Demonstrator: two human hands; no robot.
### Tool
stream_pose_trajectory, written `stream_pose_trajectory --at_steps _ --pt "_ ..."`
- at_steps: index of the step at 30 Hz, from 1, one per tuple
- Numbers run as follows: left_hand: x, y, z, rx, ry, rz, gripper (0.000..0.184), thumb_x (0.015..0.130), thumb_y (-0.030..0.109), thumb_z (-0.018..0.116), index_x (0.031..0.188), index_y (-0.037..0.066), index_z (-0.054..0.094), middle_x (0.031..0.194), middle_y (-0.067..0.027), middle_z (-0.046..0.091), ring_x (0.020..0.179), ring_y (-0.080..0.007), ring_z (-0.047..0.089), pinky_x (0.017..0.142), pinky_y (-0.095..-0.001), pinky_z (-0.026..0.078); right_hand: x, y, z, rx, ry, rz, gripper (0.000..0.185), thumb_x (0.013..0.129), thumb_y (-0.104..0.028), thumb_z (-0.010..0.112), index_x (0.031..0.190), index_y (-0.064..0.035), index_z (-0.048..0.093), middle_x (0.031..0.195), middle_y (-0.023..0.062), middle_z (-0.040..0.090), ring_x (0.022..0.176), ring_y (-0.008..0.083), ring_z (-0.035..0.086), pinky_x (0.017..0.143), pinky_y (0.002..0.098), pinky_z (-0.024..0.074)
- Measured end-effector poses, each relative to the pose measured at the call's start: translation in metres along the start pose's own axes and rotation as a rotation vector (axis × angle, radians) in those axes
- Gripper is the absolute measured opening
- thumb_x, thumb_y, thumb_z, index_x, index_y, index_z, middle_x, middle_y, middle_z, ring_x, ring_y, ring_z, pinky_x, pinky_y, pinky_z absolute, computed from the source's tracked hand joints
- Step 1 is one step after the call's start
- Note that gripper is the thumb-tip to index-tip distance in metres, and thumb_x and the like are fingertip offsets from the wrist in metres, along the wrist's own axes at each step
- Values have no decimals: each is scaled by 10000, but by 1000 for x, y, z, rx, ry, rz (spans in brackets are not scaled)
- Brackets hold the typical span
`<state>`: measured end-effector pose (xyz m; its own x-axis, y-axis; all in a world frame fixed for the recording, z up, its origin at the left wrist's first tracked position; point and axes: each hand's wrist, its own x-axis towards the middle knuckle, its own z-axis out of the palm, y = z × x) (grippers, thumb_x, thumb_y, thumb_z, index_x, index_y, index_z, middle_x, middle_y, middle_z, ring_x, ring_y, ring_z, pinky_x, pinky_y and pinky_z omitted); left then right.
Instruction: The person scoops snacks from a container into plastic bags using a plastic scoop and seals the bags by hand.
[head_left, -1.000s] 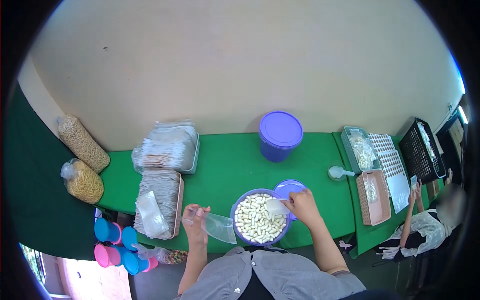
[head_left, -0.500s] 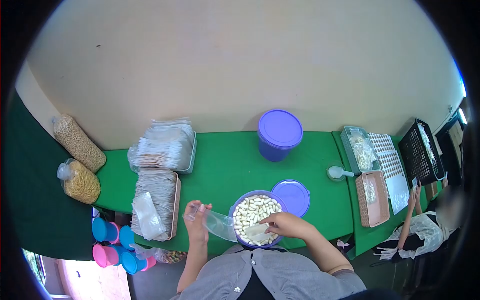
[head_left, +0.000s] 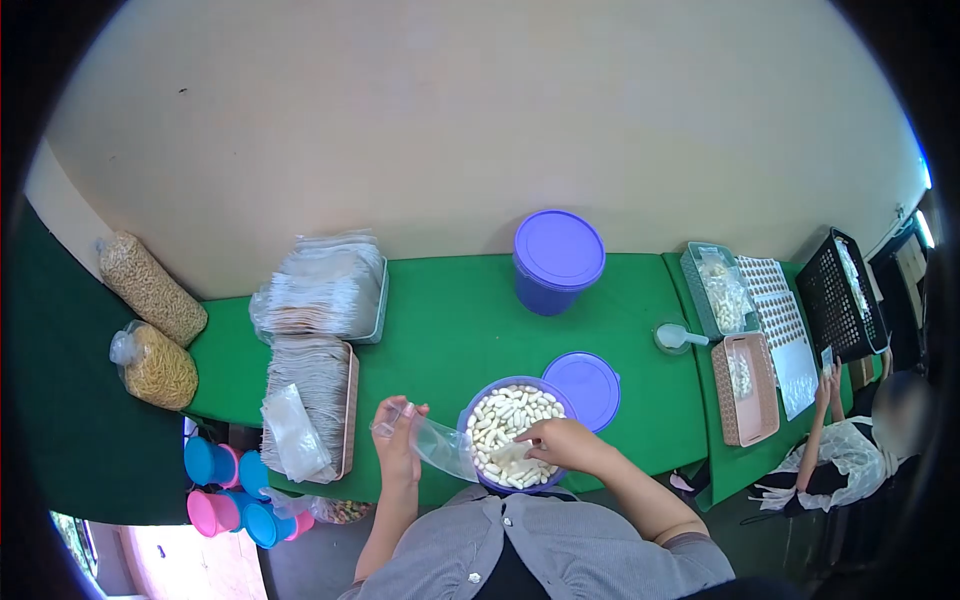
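Observation:
My left hand [head_left: 398, 440] is closed on the top of a clear plastic bag [head_left: 443, 450], which slants down to the rim of a purple tub [head_left: 466, 412]. The tub is full of small white, pod-shaped pieces [head_left: 510, 408]. Over the tub, my right hand [head_left: 560, 446] grips a pale translucent scoop [head_left: 512, 462] that rests among the pieces. Part of the scoop is hidden under my fingers. A purple lid [head_left: 582, 391] lies flat just behind and to the right of the tub.
Stacked packets fill a basket [head_left: 353, 420] and a tray [head_left: 380, 310] on the left. A lidded purple tub [head_left: 556, 262] stands by the wall. To the right are a white scoop [head_left: 684, 337], a pink basket [head_left: 747, 400] and a co-worker [head_left: 840, 455] handling a small packet.
My right hand has shifted slightly left, and the scoop sits deeper among the pieces. The left hand keeps its hold on the bag. The whole view has tilted a little.

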<state>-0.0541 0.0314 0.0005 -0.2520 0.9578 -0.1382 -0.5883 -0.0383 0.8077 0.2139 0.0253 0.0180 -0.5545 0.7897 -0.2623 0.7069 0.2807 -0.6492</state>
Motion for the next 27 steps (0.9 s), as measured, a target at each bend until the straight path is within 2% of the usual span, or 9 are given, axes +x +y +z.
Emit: stream_pose_trajectory --at_steps 4,6,8,11,13,19,20,23,27 --pt "-1 -1 -4 5 -24 13 182 856 61 658 1013 46 566 904 -62 601 859 -183 631 838 -331 498 -6 -4 -16 52 114 88 310 760 -137 670 1060 -58 683 938 162 665 823 321 642 764 398 507" --pt "0 0 -5 20 -13 -6 184 853 63 662 1012 47 569 901 -63 604 857 -185 638 825 -323 498 -8 -5 -32 199 308 35 338 744 -110 691 1075 -43 669 956 171 648 820 332 634 766 403 504" --pt "0 -2 -6 14 -6 -7 188 851 66 665 1012 47 569 898 -63 604 855 -186 640 820 -322 499 -7 5 -39 181 358 -55 345 750 -69 695 1092 -37 656 990 165 640 823 297 638 747 372 512" --pt "-1 -1 -4 17 5 -14 194 849 72 671 1013 46 570 895 -62 605 853 -186 641 814 -322 502 -5 6 -47 488 453 1 262 814 -71 674 1069 -15 660 965 119 643 801 200 629 718 313 512" --pt "-2 -2 -3 26 9 -24 198 848 76 674 1013 45 570 893 -61 605 852 -186 641 812 -321 503 2 19 -41 893 553 4 189 879 -93 642 1038 6 666 926 61 634 788 112 592 686 263 502" --pt "-4 -2 -2 29 -1 -20 205 845 82 676 1016 42 569 892 -55 601 850 -185 640 821 -326 506 22 35 -25 939 922 0 147 923 -114 589 998 8 626 847 49 633 768 108 589 654 266 491" --pt "-4 -2 -3 35 0 -29 208 844 84 678 1016 42 569 892 -54 599 849 -185 639 827 -332 507 24 34 -19 940 925 2 147 923 -114 589 998 8 626 847 49 633 768 108 589 654 266 491" --pt "-5 -3 0 42 -3 -47 210 843 87 682 1015 42 570 888 -53 598 847 -185 637 834 -339 508 35 31 4 430 740 83 143 929 -115 560 1020 -6 584 791 154 644 701 206 630 649 330 494" --pt "-6 -2 4 43 -21 -34 208 843 91 684 1012 43 573 884 -54 600 848 -184 638 820 -332 506 50 44 48 459 612 122 149 933 -122 556 994 13 572 786 165 648 700 234 647 639 346 495"
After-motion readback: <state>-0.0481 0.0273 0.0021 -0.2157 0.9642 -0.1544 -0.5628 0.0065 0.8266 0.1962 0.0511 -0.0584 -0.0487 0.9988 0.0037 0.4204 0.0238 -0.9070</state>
